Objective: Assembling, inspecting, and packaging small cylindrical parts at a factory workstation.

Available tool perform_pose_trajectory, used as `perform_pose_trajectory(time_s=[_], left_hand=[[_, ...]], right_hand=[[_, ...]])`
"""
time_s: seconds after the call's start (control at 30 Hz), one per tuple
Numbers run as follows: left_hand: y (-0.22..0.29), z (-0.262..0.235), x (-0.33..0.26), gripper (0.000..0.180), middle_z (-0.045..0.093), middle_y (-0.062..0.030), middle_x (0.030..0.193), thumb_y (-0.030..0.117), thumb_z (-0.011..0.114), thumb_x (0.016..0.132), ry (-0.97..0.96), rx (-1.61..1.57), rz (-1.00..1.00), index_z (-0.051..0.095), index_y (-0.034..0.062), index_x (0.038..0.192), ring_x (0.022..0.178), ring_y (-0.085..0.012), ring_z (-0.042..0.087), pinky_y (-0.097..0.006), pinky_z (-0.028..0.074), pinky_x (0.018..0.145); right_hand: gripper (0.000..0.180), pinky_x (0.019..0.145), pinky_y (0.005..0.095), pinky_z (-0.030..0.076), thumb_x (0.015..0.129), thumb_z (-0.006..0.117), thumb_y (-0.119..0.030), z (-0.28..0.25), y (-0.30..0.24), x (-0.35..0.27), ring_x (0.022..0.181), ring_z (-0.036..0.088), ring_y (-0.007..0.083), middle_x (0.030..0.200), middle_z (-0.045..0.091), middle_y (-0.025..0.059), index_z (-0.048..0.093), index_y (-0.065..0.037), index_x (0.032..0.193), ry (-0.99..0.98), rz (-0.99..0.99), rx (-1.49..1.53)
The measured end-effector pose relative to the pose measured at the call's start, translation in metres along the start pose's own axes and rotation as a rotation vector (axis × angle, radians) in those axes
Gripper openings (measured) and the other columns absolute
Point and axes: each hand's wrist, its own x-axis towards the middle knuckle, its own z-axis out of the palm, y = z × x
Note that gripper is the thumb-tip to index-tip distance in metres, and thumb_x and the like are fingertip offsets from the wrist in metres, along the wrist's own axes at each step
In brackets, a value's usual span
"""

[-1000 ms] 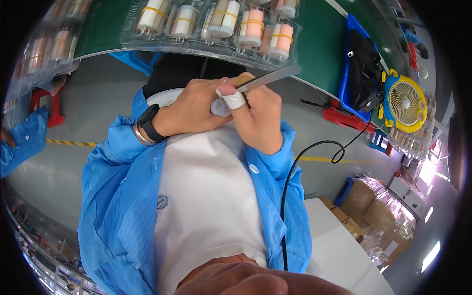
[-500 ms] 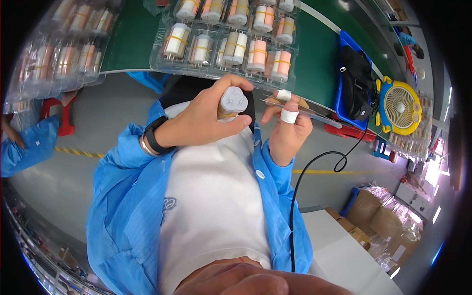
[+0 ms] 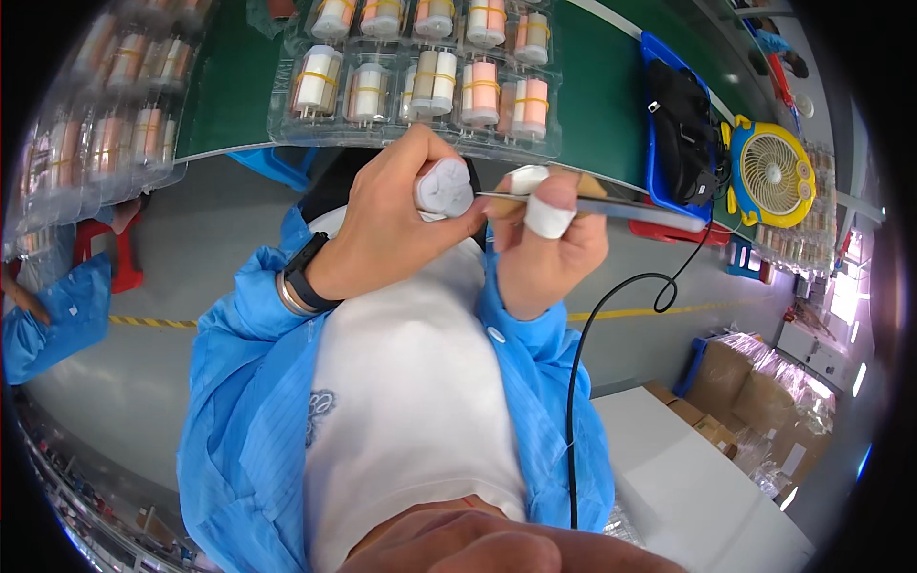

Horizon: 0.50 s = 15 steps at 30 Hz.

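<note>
Smooth metal tweezers (image 3: 638, 210), matt plastic-looking cylinder (image 3: 445, 188), glossy plastic tray (image 3: 284, 107)

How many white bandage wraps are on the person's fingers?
2 that I can see, both on the right hand: a thumb wrap and a second wrap on a finger just beyond it. Some fingers are partly covered, so more may be hidden.

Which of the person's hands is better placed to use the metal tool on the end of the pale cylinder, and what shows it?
Probably the right hand: it grips the metal tool, whose thin end points toward the pale cylinder. The left hand is occupied, clasping that cylinder.
</note>
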Motion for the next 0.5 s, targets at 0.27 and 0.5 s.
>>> perform_pose_trajectory(time_s=[0.27,0.5], left_hand=[[-0.014,0.006,-0.010,0.039,0.061,-0.0092,0.081,0.006,0.082,0.066,0.024,0.046,0.025,0.052,0.0028,0.090,0.072,-0.0200,0.063,-0.029,0.049,0.064],[-0.018,0.010,-0.008,0.037,0.057,-0.0100,0.069,0.007,0.082,0.061,0.092,0.078,0.117,0.051,0.0051,0.082,0.060,-0.0267,0.060,-0.031,0.047,0.052]], right_hand=[[0.016,0.058,0.0248,0.044,0.089,0.063,-0.012,0.000,0.024,-0.011,0.064,0.055,0.0146,0.076,0.062,0.0099,0.059,0.003,0.089,-0.155,-0.197,-0.162],[0.017,0.057,0.0260,0.045,0.088,0.063,-0.011,-0.001,0.024,-0.009,0.063,0.056,0.0167,0.074,0.060,0.0126,0.058,0.005,0.087,-0.189,-0.191,-0.193]])
